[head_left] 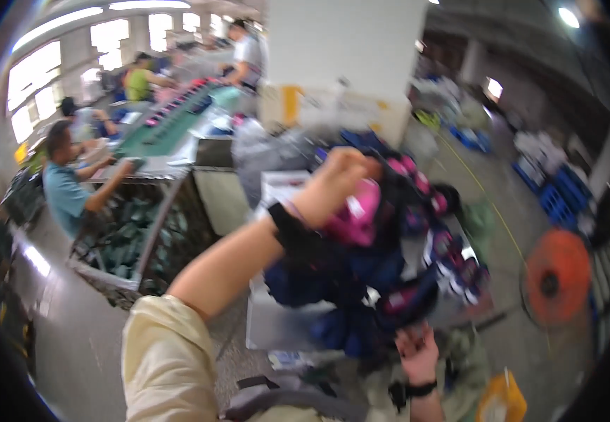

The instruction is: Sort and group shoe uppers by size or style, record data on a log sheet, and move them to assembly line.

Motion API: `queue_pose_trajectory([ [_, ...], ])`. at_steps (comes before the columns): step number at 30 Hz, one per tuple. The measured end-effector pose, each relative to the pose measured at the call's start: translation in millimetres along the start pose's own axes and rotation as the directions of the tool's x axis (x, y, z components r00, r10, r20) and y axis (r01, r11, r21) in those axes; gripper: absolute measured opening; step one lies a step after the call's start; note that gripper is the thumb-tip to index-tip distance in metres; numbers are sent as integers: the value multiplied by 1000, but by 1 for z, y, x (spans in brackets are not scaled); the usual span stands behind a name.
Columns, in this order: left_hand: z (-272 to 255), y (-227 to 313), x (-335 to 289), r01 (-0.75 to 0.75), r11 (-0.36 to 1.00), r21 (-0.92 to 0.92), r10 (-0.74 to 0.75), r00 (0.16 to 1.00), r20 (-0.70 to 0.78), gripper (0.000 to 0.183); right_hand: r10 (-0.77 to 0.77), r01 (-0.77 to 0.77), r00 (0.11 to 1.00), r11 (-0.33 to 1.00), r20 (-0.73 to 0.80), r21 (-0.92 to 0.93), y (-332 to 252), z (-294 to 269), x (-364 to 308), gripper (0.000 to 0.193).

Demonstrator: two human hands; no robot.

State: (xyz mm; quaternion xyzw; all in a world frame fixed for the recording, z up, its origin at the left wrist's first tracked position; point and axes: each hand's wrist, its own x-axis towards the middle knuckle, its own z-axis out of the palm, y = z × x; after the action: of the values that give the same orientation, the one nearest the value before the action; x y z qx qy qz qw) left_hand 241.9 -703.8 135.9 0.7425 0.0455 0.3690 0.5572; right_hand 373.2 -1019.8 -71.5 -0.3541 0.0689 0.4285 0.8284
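Observation:
A heap of navy, black and pink fabric goods (361,264) covers the table (270,327) before me; their exact kind is blurred. My left hand (340,176) reaches over the far side of the heap, fingers curled, right above a bright pink fabric piece (357,214). Whatever those fingers may grip is hidden. Low at the near edge, my right hand (417,355) is palm up with loosely bent fingers apart. Just beyond its fingertips lies a navy and pink fabric item (407,302); whether they touch, I cannot tell. Both wrists wear black bands.
An orange round fan (558,276) stands at the right. Left of the table is a bin of dark green pieces (125,235), with a person in a blue shirt (66,186) beside it. Behind are a green conveyor (157,133), more workers and a white pillar (343,53). Blue crates (561,193) stand far right.

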Motion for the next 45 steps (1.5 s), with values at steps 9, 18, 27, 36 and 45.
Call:
queue_pose_trajectory([
  [9,3,-152,-93,5,858,513,-252,875,413,34,-203,229,968,473,148,-851,-17,-46,78,32],
  [18,165,-216,-181,387,884,262,-437,883,171,94,-82,254,964,23,251,-967,-25,-104,220,39],
  [27,69,-168,-208,548,642,536,-538,820,-194,84,253,809,570,-341,782,-479,-6,12,105,50],
  [36,-37,-118,-241,371,337,865,-569,812,-127,70,505,693,720,-556,475,-459,-43,-2,152,15],
  [45,18,-204,-115,20,87,996,-621,783,39,54,646,915,199,-392,737,96,94,192,252,41],
])
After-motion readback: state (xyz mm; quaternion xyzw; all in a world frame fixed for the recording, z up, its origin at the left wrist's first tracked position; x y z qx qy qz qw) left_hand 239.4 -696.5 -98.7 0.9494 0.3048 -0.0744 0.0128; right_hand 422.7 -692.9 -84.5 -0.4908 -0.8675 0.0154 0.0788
